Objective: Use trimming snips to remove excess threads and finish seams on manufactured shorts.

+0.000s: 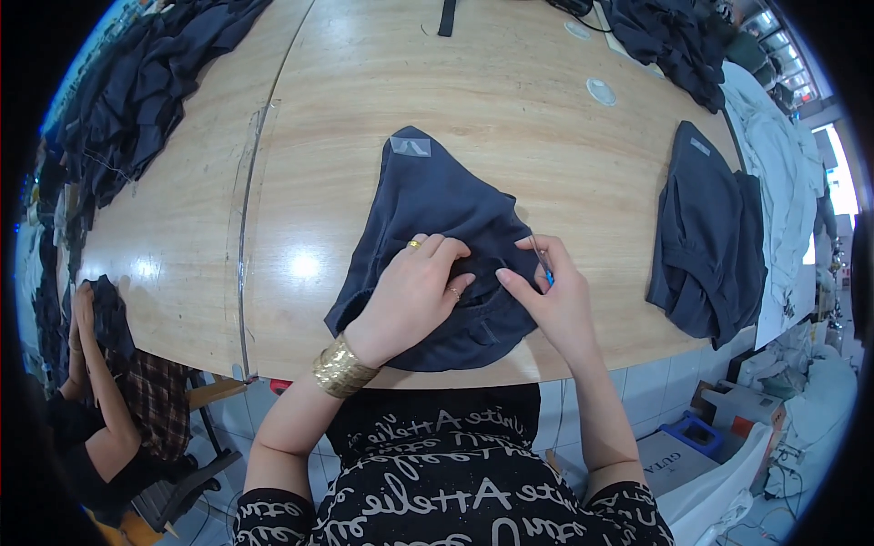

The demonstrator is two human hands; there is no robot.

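Observation:
A dark navy garment [428, 205] lies spread on the wooden table [364, 109] right in front of me, with a small grey label at its far end. My left hand [414, 291] presses flat on the garment's near part, fingers bent over the cloth. My right hand [546, 291] pinches a small blue-handled tool [544, 267] at the garment's right edge, with the forefinger stretched toward the left hand.
A stack of similar dark garments [706, 241] lies at the right. More dark cloth is heaped at the far left [137, 82] and far right [669, 36]. Another person [100, 364] works on dark cloth at the left table edge. Boxes stand on the floor at the right.

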